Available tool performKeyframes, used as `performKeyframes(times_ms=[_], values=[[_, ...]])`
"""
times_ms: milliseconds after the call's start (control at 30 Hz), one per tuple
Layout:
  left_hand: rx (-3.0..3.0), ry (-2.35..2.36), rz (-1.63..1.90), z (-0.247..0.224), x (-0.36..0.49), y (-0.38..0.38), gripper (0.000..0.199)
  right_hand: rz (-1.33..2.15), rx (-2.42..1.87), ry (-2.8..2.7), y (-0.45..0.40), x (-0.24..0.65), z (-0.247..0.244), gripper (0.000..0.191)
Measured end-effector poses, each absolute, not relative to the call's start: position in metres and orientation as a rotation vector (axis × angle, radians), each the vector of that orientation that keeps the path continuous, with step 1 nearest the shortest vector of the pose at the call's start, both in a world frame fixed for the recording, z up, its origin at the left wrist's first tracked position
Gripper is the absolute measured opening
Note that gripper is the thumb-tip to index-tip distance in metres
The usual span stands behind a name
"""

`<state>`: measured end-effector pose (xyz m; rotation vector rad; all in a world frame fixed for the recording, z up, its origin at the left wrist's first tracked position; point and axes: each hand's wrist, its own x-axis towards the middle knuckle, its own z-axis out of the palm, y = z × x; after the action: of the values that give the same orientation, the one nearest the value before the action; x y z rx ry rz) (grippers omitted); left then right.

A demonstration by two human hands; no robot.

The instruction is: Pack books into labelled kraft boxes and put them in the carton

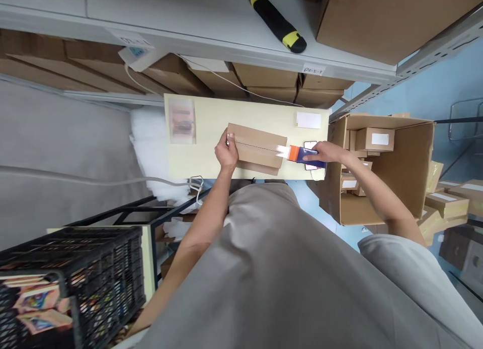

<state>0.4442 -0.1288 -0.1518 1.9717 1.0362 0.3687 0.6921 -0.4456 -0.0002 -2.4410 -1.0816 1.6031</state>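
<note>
A brown cardboard box [256,142] with a seam along its top lies on the pale yellow tabletop [211,162]. My left hand [227,151] grips its left end, the thumb on top and the fingers curled round the edge. My right hand [326,152] is closed round a tape dispenser [307,155], dark blue with an orange front. A shiny whitish piece that looks like tape reaches from the dispenser over the right end of the seam. Partly under the dispenser and right hand lies a phone [311,144].
A white label stack [308,120] and a plastic-wrapped packet [181,121] lie on the table. On the right stands a large open carton [400,183] of small boxes. A shelf with a utility knife [279,21] overhangs the back. A black crate [105,283] stands lower left.
</note>
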Motion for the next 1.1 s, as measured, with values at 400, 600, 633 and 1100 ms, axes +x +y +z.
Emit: performKeyframes(times_ms=[400, 600, 633, 1100], values=[[2.044, 1.120, 0.322, -0.154, 0.445, -0.131, 0.062, 1.624, -2.834, -1.113, -0.440, 0.672, -0.006, 0.071], [2.023, 1.129, 0.315, -0.159, 0.444, -0.129, 0.062, 1.452, -2.995, -0.934, -0.405, 0.636, -0.027, 0.068], [2.015, 1.138, 0.317, -0.160, 0.444, -0.129, 0.062, 1.417, -3.020, -0.891, -0.398, 0.630, -0.029, 0.067], [1.804, 1.169, 0.468, -0.147, 0.417, -0.067, 0.049, 1.291, -3.113, -0.562, -0.287, 0.555, -0.042, 0.045]])
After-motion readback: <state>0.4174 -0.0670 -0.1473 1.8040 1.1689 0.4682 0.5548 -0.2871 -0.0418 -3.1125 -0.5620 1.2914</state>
